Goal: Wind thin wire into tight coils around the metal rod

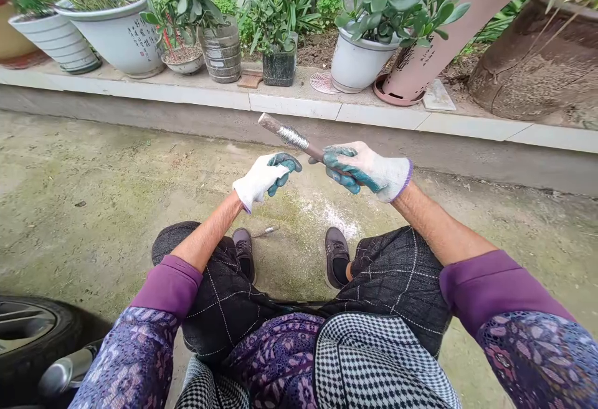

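Both of my hands wear white knitted gloves with blue-green coated palms and fingers. My right hand (357, 169) is closed around the lower end of a brown wooden stick (316, 152). The stick tilts up to the left, and a band of silvery wire (293, 137) is wound round it near its pale, blunt tip. Just left of the stick's lower end, my left hand (271, 175) has its fingers curled and pressed together. Whatever those fingers may hold is too small or hidden to make out. The two hands are apart, above the ground in front of my knees.
A small thin stick with a silvery part (267, 231) lies between my shoes. White powder (341, 221) is scattered by the right shoe (337, 256). Ahead runs a low tiled ledge (294, 106) bearing several potted plants. A vehicle wheel (42, 334) stands at the lower left.
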The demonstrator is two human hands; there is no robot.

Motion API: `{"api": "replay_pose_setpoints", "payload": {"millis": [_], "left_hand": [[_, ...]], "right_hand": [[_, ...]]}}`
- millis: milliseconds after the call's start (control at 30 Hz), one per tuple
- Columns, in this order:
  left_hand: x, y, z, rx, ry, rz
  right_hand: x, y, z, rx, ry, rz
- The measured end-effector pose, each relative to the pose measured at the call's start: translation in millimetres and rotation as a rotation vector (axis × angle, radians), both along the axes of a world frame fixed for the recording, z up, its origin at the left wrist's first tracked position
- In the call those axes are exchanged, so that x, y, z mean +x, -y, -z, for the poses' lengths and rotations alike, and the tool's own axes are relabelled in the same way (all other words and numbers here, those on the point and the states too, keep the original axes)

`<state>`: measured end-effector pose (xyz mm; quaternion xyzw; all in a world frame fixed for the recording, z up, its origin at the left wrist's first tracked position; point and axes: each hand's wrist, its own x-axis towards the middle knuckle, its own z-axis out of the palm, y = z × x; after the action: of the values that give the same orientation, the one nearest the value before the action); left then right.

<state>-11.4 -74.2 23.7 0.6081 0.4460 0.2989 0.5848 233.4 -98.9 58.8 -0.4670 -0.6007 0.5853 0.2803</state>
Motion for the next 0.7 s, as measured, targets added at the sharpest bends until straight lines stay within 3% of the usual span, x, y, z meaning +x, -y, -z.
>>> {"api": "replay_pose_setpoints", "payload": {"millis": [100, 200, 300, 433, 700], "left_hand": [[-6, 2, -2.8, 0.026, -0.024, 0.019], [-8, 10, -4.1, 0.029, -0.046, 0.068], [-6, 16, -2.6, 0.029, -0.07, 0.092], [-6, 13, 1.4, 0.016, -0.069, 0.061], [-6, 18, 2.1, 0.092, -0.297, 0.074]], "right_hand": [[7, -5, 6.5, 0.034, 0.07, 0.134], [8, -16, 16.5, 0.13, 0.269, 0.317], [6, -22, 20.9, 0.144, 0.319, 0.321], [4, -17, 14.6, 0.095, 0.158, 0.294], [-3, -16, 17.1, 0.009, 0.14, 0.336]]}}
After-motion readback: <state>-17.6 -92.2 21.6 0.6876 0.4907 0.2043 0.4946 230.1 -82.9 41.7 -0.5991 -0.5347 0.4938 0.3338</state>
